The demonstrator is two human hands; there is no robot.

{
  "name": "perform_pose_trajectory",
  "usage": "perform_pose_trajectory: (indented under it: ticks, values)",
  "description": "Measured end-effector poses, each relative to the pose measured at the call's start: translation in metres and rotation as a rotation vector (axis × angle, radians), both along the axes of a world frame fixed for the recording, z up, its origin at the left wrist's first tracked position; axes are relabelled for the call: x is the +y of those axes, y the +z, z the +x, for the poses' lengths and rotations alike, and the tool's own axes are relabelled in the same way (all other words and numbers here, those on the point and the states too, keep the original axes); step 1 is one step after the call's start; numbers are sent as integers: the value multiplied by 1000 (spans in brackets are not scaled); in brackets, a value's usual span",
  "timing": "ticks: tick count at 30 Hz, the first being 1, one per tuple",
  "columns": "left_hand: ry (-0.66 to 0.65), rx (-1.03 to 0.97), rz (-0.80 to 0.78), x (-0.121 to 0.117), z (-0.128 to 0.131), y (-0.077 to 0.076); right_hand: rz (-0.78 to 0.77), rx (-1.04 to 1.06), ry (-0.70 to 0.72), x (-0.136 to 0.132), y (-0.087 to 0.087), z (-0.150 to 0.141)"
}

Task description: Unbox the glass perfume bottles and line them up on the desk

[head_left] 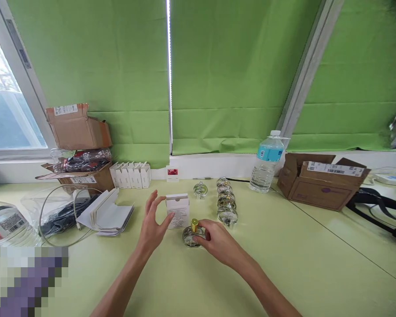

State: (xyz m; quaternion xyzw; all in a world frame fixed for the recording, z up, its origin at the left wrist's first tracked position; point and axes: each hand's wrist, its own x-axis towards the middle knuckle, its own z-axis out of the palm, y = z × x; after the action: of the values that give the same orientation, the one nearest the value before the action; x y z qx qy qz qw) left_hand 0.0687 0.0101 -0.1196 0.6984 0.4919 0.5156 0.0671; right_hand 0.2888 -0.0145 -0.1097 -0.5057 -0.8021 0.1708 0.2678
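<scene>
A small white carton (178, 210) stands upright on the pale green table (284, 255). My left hand (153, 224) is beside it on the left, fingers apart, the thumb touching its lower side. A round glass perfume bottle with a gold cap (192, 233) sits just in front of the carton. My right hand (218, 240) has its fingers closed round the bottle's right side. A row of several similar glass bottles (226, 202) runs back from my right hand, and one more bottle (200, 190) stands apart behind the carton.
Flat folded white cartons (105, 214) lie left of my left hand. Several upright white boxes (131, 175) line the wall. Cardboard boxes stand at back left (77, 127) and right (320, 178). A water bottle (267, 163), a cable bag (59, 209) and black straps (379, 207) are nearby.
</scene>
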Motion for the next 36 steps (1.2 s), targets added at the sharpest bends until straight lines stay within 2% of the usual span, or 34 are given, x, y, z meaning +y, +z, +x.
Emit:
perform_pose_trajectory:
  ticks: [4, 9, 17, 20, 23, 28, 32, 36]
  values:
    - [-78, -21, -25, 3, 2, -3, -12, -10, -1, 0, 0, 0]
    - [-213, -163, -53, 3, 9, -4, -43, -10, -4, 1, 0, 1]
    - [-180, -11, 22, 3, 8, -9, -25, -16, 19, -7, 4, -1]
    - [-184, 11, 50, 4, 5, -11, -74, 43, 49, -11, 12, 2]
    - [-218, 9, 78, 2, 7, -10, -116, 207, 97, -16, 26, 8]
    - [-328, 22, 139, -7, 16, -10, 30, 495, 117, -25, 41, 9]
    - [-391, 21, 141, -15, 21, -16, 168, 457, 91, -22, 36, 8]
    - [-391, 34, 119, -18, 23, -19, 252, 357, 88, -15, 29, 12]
